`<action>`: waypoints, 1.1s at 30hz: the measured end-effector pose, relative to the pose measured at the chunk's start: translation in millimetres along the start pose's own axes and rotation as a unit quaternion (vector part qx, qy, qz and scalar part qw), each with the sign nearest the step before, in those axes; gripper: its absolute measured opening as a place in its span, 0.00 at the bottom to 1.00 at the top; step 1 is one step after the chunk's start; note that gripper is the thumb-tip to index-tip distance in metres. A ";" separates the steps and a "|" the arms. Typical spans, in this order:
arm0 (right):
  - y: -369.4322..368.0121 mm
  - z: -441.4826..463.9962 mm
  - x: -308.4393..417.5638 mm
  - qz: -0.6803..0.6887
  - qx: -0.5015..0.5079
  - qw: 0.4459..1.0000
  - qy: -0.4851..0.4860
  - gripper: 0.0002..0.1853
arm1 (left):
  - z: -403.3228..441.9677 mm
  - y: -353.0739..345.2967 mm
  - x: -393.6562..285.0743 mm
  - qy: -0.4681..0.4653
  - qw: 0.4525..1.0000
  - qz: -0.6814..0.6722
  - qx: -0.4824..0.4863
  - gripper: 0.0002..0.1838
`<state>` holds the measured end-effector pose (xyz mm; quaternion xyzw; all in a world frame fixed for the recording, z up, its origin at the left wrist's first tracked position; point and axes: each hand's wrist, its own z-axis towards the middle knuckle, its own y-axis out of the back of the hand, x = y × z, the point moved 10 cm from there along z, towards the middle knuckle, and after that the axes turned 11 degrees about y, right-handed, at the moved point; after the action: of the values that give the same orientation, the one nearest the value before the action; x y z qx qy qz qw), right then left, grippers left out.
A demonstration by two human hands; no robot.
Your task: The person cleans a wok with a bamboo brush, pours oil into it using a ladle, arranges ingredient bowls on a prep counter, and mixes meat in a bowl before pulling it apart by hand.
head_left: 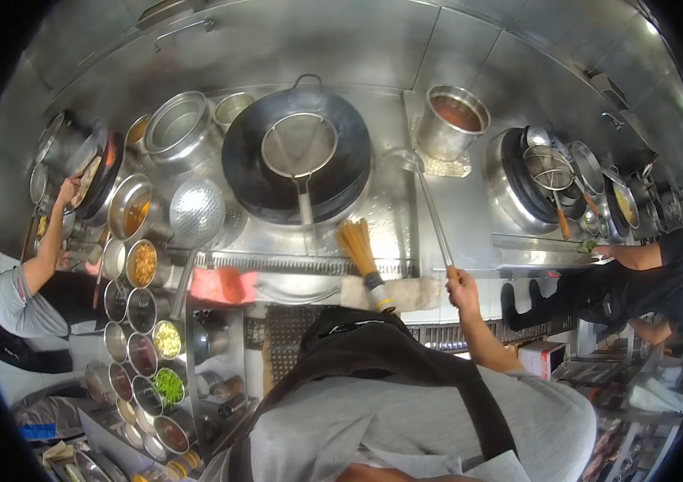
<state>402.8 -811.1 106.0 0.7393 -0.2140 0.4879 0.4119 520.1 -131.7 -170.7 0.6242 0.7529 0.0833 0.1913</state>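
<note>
1. Right hand (pixel 462 291) is gripping the ladle (pixel 433 213), which is extending ahead.
2. Brush (pixel 356 245) is lying leftward, between hand and wok (pixel 241 157).
3. Strainer (pixel 300 145) is resting over the wok.
4. Pot (pixel 443 145) is standing ahead.

a perforated skimmer (pixel 197 210) lies at the left of the table (pixel 394 210), its handle pointing to the front. behind it stand a big steel pot (pixel 189 161) and a smaller one. two rows of tins (pixel 116 341) run down the left side; among their contents are brown bits (pixel 145 265), pale chopped pieces (pixel 167 339) and something green (pixel 169 387). a pink cloth (pixel 229 287) and a beige cloth (pixel 426 295) lie at the front edge, with a brush (pixel 359 253) tilted across the beige one. to the right, a second strainer (pixel 549 167) with a wooden handle rests at another cooking spot. a person in grey (pixel 28 305) works at far left, a person in black (pixel 651 277) at far right.
</note>
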 end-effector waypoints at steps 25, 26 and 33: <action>155.4 243.0 343.0 -0.555 0.068 0.758 0.337 0.07 | 11.2 -52.2 -119.1 0.038 0.974 -0.223 0.021 0.10; 148.5 247.8 344.2 -0.586 0.079 0.739 0.322 0.08 | 4.3 -69.8 -108.6 0.070 0.981 -0.181 0.030 0.10; 88.1 273.3 347.9 -0.783 0.126 0.514 0.327 0.09 | 14.3 -108.9 -60.7 0.244 0.948 -0.185 0.085 0.14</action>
<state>638.9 -1054.9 403.1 0.4401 0.6646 0.1969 0.5708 435.8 -214.8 -212.3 0.4488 0.8829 0.1320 -0.0403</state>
